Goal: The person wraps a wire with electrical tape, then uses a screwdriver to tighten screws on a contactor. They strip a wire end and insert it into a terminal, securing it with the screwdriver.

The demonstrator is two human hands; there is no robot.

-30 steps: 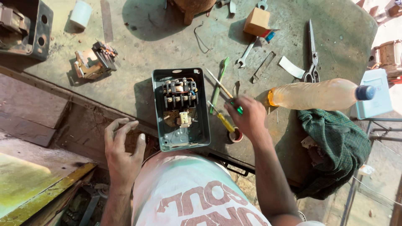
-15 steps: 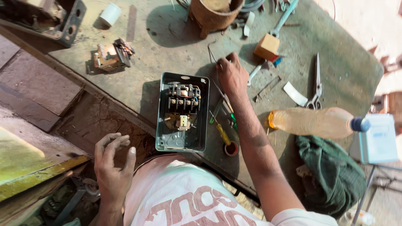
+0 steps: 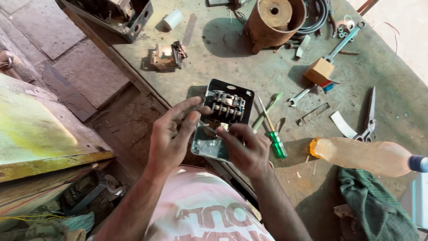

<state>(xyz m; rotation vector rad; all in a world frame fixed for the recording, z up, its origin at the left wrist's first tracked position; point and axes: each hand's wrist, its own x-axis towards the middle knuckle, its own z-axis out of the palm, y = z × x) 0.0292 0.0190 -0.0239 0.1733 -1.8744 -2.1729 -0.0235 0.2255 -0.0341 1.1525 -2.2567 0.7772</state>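
Both hands (image 3: 209, 138) now on switch box (image 3: 225, 117) — contactor (image 3: 227, 107) inside

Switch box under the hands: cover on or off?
Off. The metal switch box lies open-faced on the bench, its black contact block and terminals exposed. Left hand and right hand both rest at its near end.

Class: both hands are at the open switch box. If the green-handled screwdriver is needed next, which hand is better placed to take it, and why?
Probably the right hand: the green-handled screwdriver lies just beside it, right of the switch box. The left hand is at the box's far side.
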